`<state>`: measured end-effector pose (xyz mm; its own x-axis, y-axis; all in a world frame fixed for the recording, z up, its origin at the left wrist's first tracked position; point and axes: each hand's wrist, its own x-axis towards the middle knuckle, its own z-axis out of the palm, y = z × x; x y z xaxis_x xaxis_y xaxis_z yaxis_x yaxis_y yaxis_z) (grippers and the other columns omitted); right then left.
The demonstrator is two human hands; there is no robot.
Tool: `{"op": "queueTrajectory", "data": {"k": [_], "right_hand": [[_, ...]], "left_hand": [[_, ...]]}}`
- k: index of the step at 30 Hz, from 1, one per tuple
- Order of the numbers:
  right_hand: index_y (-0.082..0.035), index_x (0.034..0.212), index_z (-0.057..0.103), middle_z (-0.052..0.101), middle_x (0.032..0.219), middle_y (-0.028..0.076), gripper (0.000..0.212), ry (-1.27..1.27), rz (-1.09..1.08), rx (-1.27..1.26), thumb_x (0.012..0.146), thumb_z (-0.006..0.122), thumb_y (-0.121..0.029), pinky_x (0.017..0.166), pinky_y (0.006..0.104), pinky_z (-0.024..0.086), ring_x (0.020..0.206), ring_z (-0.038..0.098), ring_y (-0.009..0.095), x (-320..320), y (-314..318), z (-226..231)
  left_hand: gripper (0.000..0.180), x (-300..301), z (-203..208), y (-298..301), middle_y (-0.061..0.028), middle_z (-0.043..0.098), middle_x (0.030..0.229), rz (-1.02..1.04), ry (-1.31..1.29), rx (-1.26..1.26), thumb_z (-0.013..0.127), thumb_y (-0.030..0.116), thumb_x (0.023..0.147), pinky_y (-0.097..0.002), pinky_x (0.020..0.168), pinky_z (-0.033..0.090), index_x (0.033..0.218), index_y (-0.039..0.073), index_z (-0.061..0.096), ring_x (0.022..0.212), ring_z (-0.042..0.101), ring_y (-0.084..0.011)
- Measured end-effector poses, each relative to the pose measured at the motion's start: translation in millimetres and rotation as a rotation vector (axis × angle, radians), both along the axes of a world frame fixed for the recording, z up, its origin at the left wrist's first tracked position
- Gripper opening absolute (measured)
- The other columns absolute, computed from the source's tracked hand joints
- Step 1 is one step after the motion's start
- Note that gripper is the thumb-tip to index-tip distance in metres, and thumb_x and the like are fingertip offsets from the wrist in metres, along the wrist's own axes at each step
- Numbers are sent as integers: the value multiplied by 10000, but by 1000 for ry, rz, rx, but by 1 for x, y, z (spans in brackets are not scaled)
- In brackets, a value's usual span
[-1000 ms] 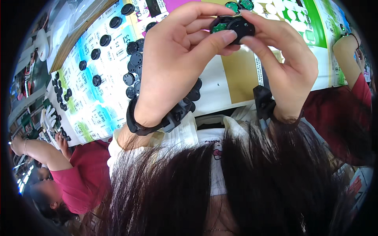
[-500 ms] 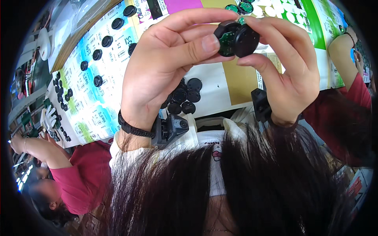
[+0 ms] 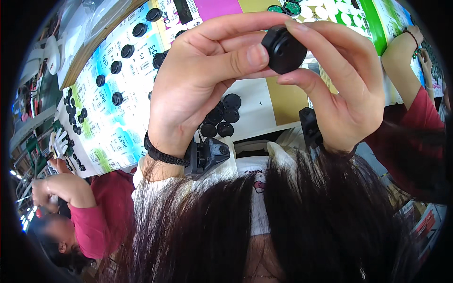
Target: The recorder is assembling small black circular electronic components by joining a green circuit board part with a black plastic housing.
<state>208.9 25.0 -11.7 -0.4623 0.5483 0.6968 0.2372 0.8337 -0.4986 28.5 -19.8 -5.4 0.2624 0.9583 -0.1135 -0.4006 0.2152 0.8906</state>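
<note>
A black round plastic case is held up in front of me between both hands. My left hand is closed on its left edge, thumb in front and fingers behind. From the other side my right hand pinches it, the index finger at its top and the thumb near its lower edge. The case's flat dark face is turned towards me, and its inside is hidden. Beneath my left hand, several black round caps lie in a cluster on the table.
Black round parts stand in rows on the printed sheets at the left. Green round circuit boards and white discs lie at the far side. A wooden edge borders the table. Co-workers' arms appear at both sides.
The black cap has come flush onto the part in my left hand, and the green board inside no longer shows. The co-workers' arms have shifted on both sides.
</note>
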Motion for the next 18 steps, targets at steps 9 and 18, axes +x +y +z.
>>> {"op": "queueTrajectory", "data": {"k": [9,18], "right_hand": [[3,990,620,553,954,101,457,41,9,-21,545,720,1,704,259,481,847,565,186,-3,-1,0],[-11,993,624,552,958,105,453,26,-2,-11,550,719,2,693,262,487,836,567,186,-2,-3,0]], "left_hand": [[542,1,0,0,-132,519,1142,25,53,11,617,271,789,-348,877,437,1209,-14,427,1050,517,-232],[507,6,0,-1,-158,523,1132,45,67,57,589,263,810,-364,867,444,1190,-36,437,1049,518,-249]]}}
